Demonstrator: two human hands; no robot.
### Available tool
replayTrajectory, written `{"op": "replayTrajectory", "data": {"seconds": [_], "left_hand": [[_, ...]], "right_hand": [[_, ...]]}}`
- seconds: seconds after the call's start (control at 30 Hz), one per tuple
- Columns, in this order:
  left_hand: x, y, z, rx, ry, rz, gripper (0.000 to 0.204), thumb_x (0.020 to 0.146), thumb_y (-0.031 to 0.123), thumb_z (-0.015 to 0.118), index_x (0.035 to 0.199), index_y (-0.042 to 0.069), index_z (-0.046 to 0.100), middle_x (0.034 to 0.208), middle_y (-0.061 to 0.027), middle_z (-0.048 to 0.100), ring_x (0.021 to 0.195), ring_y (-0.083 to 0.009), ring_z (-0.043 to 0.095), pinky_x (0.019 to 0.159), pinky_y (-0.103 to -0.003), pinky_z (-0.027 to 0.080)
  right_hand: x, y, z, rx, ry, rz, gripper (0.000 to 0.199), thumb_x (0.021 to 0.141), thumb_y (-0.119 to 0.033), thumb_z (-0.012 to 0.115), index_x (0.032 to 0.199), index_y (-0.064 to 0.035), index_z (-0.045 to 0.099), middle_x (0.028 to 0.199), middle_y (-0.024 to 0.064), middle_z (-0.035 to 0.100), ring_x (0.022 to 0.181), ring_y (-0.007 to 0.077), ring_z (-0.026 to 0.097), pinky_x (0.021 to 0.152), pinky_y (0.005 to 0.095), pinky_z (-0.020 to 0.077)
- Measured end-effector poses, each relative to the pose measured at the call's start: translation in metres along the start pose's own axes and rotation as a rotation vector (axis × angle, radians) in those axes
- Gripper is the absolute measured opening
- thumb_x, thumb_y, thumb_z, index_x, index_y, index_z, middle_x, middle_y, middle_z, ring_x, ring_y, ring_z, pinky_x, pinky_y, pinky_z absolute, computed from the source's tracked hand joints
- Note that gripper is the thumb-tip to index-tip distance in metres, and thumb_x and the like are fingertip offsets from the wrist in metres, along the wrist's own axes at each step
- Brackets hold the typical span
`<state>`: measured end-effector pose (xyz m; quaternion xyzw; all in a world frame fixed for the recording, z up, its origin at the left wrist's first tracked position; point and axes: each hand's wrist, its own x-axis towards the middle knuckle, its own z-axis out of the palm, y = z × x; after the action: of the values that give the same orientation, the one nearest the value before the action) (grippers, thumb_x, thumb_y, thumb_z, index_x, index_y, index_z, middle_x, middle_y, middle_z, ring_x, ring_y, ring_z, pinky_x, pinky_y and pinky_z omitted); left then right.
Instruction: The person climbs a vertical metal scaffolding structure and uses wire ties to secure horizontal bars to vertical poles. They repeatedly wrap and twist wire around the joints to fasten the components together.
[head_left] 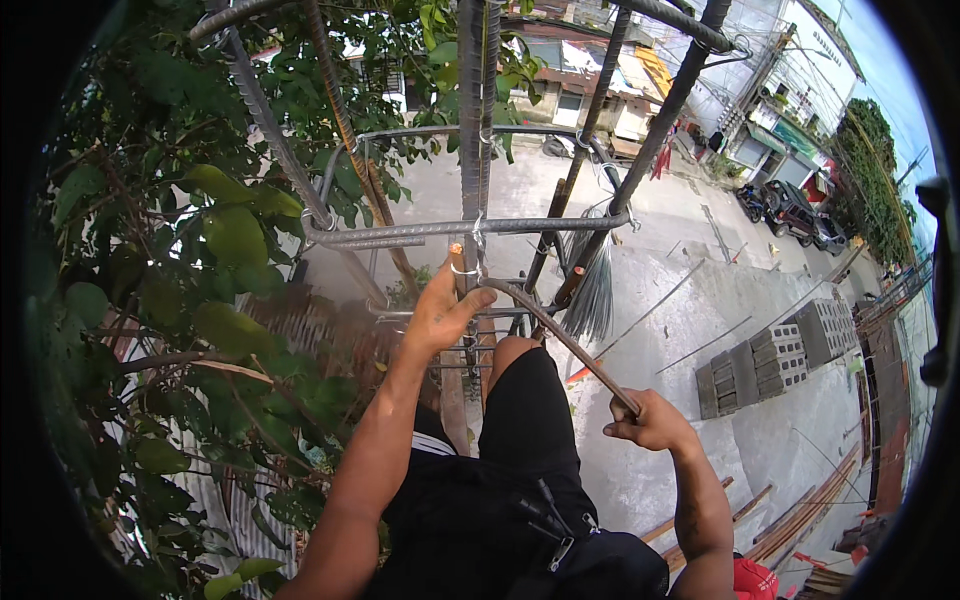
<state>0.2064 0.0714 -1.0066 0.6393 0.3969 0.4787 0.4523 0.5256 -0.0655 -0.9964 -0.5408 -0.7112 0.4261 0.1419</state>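
Note:
My right hand [652, 420] is closed around the lower right end of a long dark metal rod [575, 345]. The rod slants up to the left, and its curved tip meets the upright steel bars beside my left thumb. My left hand [445, 312] is wrapped around an upright reinforcing bar there, thumb in front, other fingers mostly hidden. Just above it, a thin tie wire [466, 270] loops around the bars. Several upright rebars [472, 130] and horizontal steel ties [480, 232] form a cage in front of me. A bundle of grey tie wire [590, 290] hangs at its right.
Leafy branches [220, 240] crowd the left side. Far below lie a concrete ground [660, 310], stacked hollow blocks [780, 360] and long timber pieces [810, 510]. Parked vehicles [790, 210] and houses stand beyond. My knee [520, 355] is close behind the cage.

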Motion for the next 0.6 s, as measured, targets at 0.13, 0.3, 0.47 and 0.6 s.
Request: {"op": "replayTrajectory", "data": {"seconds": [0.13, 0.3, 0.47, 0.6], "left_hand": [[0.0, -0.008, 0.0, -0.125, -0.026, 0.096, 0.037, 0.081, 0.023, 0.072, 0.101, 0.003, 0.048, 0.084, -0.0031, 0.055, 0.08, -0.0119, 0.055, 0.072, -0.028, 0.046], [0.003, -0.02, 0.024, -0.038, 0.212, 0.18, 0.034, 0.076, 0.01, 0.073, 0.096, 0.002, 0.046, 0.081, -0.0024, 0.051, 0.072, -0.0116, 0.053, 0.066, -0.026, 0.045], [0.019, -0.024, 0.048, 0.265, 0.686, 0.449, 0.041, 0.078, 0.021, 0.073, 0.099, -0.004, 0.048, 0.076, -0.0122, 0.055, 0.065, -0.0255, 0.053, 0.063, -0.035, 0.044], [0.025, -0.027, 0.058, 0.268, 0.799, 0.373, 0.041, 0.08, 0.024, 0.071, 0.097, -0.006, 0.049, 0.073, -0.0192, 0.057, 0.065, -0.0333, 0.056, 0.063, -0.039, 0.045]], "right_hand": [[-0.013, 0.006, -0.034, -0.103, 0.182, -0.013, 0.032, 0.071, -0.01, 0.075, 0.066, -0.0046, 0.044, 0.055, 0.006, 0.042, 0.053, 0.0168, 0.041, 0.052, 0.0325, 0.0361], [-0.021, 0.049, 0.029, 0.389, 0.289, 0.048, 0.035, 0.072, -0.004, 0.073, 0.061, -0.0065, 0.04, 0.058, -0.0019, 0.039, 0.058, 0.01, 0.037, 0.054, 0.0277, 0.034], [-0.029, 0.068, 0.098, 0.506, 0.575, 0.027, 0.029, 0.073, -0.002, 0.073, 0.067, -0.0077, 0.046, 0.061, -0.0007, 0.05, 0.058, 0.0084, 0.048, 0.058, 0.0259, 0.0427], [-0.007, 0.058, 0.109, 0.783, 0.825, -0.136, 0.027, 0.076, -0.004, 0.072, 0.072, -0.0066, 0.046, 0.063, 0.0007, 0.051, 0.058, 0.0084, 0.049, 0.058, 0.0239, 0.0429]]}}
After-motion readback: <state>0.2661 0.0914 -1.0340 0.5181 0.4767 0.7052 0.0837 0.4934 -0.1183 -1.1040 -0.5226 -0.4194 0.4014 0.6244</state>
